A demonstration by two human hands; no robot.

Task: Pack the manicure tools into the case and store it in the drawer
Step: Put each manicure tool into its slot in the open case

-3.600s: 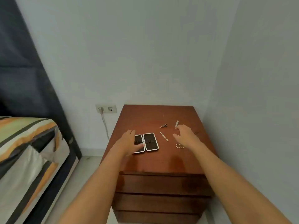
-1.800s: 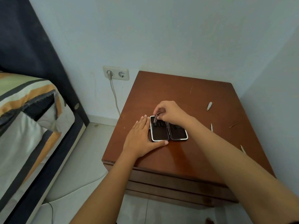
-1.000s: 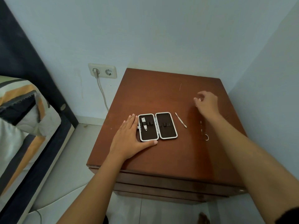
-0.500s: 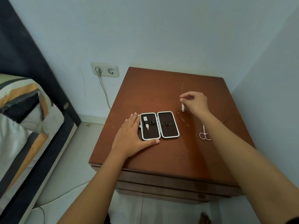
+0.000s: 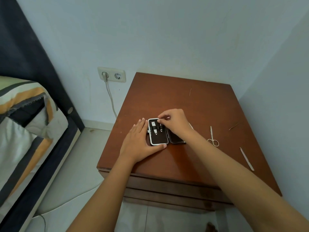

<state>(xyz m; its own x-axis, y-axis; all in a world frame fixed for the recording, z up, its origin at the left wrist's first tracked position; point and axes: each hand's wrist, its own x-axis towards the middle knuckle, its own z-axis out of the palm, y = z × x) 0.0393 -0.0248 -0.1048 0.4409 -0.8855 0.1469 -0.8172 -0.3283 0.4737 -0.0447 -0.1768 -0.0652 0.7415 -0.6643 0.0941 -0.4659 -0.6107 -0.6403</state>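
Lying open on the nightstand, the manicure case has the left hand flat against its left edge, fingers spread, thumb along the near edge, gripping nothing. Right hand sits over the case's top and right half, fingertips pinched on a small tool going under the left half's strap beside the nail clipper. Scissors and a nail file lie loose to the right, well apart from both hands.

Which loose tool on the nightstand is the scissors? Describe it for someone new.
Start at the brown nightstand in the corner. Right of the open case, clear of the right hand, lie the small scissors. Their two ring handles set them apart from the plain straight stick nearer the front-right edge.
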